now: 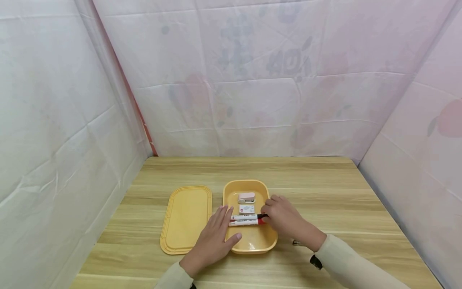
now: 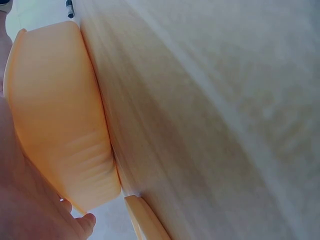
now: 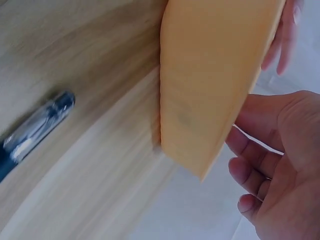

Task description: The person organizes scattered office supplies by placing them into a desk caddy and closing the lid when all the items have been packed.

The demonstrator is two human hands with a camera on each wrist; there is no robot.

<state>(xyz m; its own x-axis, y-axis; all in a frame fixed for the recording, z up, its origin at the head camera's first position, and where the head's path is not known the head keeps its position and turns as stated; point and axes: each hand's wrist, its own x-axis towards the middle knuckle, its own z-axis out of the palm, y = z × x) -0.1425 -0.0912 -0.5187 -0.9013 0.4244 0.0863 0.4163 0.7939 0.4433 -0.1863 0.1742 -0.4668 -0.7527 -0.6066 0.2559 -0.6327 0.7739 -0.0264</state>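
Note:
A yellow plastic box stands uncovered on the table. Inside it are a pink and white stapler, a small white box and two white markers, one with a black cap, the other with a red cap. My right hand reaches over the right rim, fingers curled at the capped ends of the markers; its fingertips are partly hidden behind the rim in the right wrist view. Across the left rim lies my left hand, fingers extended and fingertips by the markers' other ends.
Left of the box, a yellow lid lies flat on the wooden table. A dark, shiny pen-like object lies to the right of the box, partly covered by the right forearm in the head view. Pale cloth walls surround the table.

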